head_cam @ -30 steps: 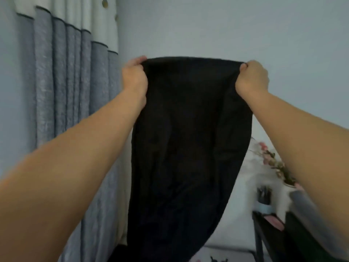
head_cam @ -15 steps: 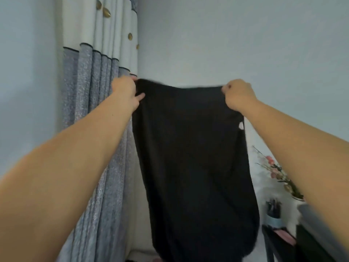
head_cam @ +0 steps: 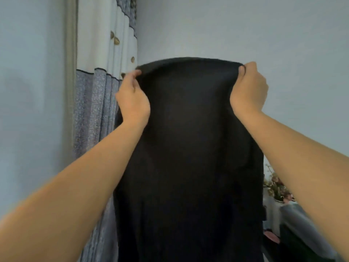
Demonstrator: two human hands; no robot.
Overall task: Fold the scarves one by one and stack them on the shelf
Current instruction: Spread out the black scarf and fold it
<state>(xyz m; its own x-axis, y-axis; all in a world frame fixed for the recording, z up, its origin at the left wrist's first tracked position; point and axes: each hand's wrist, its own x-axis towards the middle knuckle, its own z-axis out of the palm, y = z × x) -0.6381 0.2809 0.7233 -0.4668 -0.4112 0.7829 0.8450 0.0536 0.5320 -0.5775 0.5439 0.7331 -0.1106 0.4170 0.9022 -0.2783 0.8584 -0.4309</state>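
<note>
Containers: only one candidate, a pale vase [head_cam: 277,200] at the right edge of the frame, lower half. It holds a bunch of pinkish flowers [head_cam: 274,184] on thin stems. Mostly hidden behind the cloth and the right forearm, blurred, so no more detail. Below it a dark furniture edge [head_cam: 272,244] with something pink on it; cannot tell what.

Hands: both raised at mid-frame height, arms stretched out from the lower corners.
- left hand [head_cam: 132,97]: centre-left of the frame, back of hand toward camera, thumb and fingers closed in a pinch on the upper left corner of the black scarf [head_cam: 188,148]. Thumb tip sits on the near face of the cloth, the fingers go behind it.
- right hand [head_cam: 248,87]: centre-right, slightly higher, fingers curled tight, gripping the upper right corner. Cloth edge bunches at the fingertips.

Scarf: held up in the air between the two hands, top edge bowed upward in a shallow arc, the rest hanging straight down through the centre and out of the bottom of the frame. Looks doubled on the right side, with a rounded fold below the right wrist. It fills most of the middle of the frame.

Background: plain pale wall [head_cam: 245,31] upper right; curtain [head_cam: 102,82] upper left, white top band with gold dots, grey-blue speckled lower part.
</note>
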